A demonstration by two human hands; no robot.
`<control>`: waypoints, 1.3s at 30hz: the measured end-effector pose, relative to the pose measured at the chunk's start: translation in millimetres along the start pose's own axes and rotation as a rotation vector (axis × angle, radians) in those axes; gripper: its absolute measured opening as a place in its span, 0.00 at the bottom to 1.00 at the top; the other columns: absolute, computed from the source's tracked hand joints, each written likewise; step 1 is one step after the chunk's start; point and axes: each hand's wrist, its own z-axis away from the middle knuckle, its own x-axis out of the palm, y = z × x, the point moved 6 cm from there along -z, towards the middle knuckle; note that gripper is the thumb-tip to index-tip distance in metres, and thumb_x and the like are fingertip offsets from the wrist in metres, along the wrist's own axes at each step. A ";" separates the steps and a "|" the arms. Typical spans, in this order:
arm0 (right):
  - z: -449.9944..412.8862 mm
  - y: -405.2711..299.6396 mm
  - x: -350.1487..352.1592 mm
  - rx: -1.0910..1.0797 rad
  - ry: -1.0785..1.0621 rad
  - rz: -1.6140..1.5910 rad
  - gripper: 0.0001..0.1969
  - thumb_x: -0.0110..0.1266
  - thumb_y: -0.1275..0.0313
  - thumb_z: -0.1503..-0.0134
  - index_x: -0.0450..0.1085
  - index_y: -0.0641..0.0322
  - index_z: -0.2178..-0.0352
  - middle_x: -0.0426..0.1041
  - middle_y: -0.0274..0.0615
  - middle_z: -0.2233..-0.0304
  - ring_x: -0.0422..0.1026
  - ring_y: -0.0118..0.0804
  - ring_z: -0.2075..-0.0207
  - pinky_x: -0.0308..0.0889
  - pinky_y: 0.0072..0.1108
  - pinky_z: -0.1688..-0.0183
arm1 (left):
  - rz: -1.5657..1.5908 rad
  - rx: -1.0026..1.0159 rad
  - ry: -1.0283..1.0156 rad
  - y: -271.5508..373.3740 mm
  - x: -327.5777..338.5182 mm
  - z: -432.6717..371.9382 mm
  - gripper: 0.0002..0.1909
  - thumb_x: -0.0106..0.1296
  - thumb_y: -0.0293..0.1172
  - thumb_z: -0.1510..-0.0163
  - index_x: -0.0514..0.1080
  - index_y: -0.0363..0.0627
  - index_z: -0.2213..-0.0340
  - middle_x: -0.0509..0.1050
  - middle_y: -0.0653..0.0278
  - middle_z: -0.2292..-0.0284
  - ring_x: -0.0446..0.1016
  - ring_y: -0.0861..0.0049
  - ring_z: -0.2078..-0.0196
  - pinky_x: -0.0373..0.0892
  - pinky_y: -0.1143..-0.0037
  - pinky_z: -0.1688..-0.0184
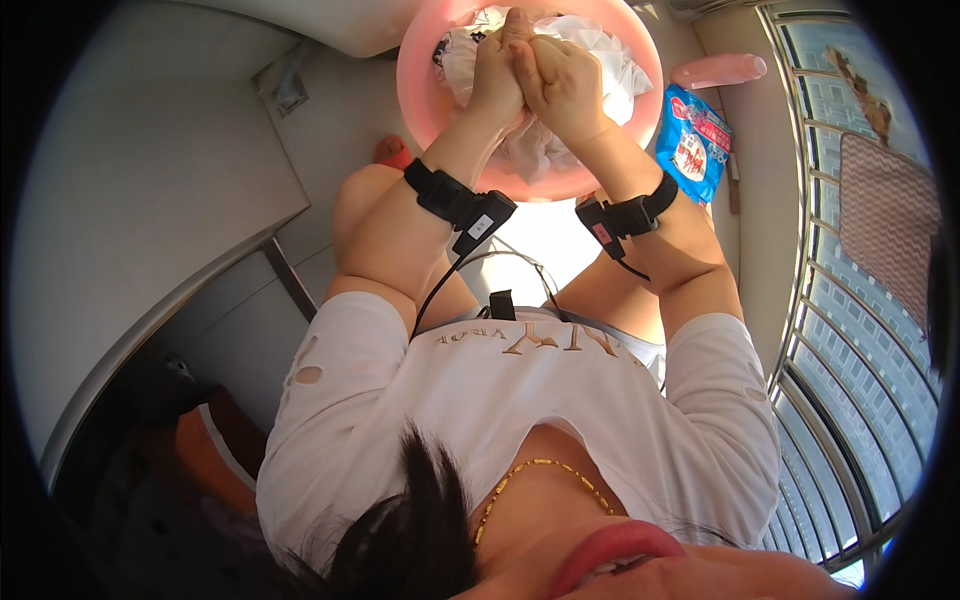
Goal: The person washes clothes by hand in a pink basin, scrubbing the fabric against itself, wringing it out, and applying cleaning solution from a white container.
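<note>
My left hand [496,79] and my right hand [564,79] are pressed together over a pink plastic basin [418,97]. Their fingers are curled and both thumbs lie on top. White cloth [529,154] shows just under the hands, gripped between them; most of the held part is hidden by my fingers. More sheer white fabric [611,64] is bunched to the right of my right hand. Left of my left hand lies white fabric with black marks [457,56]. Black straps with small wired devices circle my left forearm [442,196] and right forearm [637,214].
Right of the basin lie a blue printed plastic bag [694,146] and a pink bottle [718,70]. A barred window [825,285] runs along the right side, with a patterned cloth [889,225] hanging there. Pale cabinetry [165,180] stands at left. Cables [517,255] hang between my knees.
</note>
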 end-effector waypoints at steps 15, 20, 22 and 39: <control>2.8 34.9 4.4 0.189 -0.097 0.133 0.15 0.54 0.68 0.49 0.61 0.58 0.86 0.66 0.41 0.85 0.65 0.43 0.85 0.60 0.26 0.82 | -0.011 -0.021 0.016 -8.5 -4.0 -2.3 0.21 0.40 0.46 0.39 0.69 0.39 0.70 0.67 0.72 0.75 0.65 0.86 0.71 0.63 0.83 0.69; -4.8 -17.1 -2.9 -0.042 0.005 -0.009 0.18 0.55 0.65 0.48 0.61 0.59 0.89 0.63 0.43 0.90 0.64 0.45 0.88 0.59 0.29 0.85 | 0.337 0.006 -0.151 -10.0 -9.1 -13.2 0.18 0.38 0.40 0.38 0.67 0.35 0.60 0.71 0.65 0.66 0.68 0.79 0.63 0.64 0.83 0.58; 4.5 34.7 3.8 0.071 -0.007 0.094 0.18 0.55 0.66 0.49 0.59 0.58 0.88 0.63 0.42 0.89 0.64 0.44 0.87 0.60 0.28 0.84 | 0.125 0.043 -0.098 -11.8 -4.3 -7.8 0.16 0.39 0.37 0.39 0.66 0.35 0.60 0.71 0.66 0.66 0.68 0.81 0.63 0.64 0.83 0.58; 4.4 45.1 4.0 0.247 -0.006 0.111 0.16 0.55 0.70 0.50 0.58 0.59 0.87 0.62 0.42 0.87 0.61 0.43 0.86 0.57 0.26 0.80 | -0.093 0.121 0.071 -1.3 -6.4 -11.5 0.24 0.41 0.50 0.41 0.62 0.47 0.83 0.60 0.75 0.84 0.59 0.87 0.81 0.58 0.83 0.76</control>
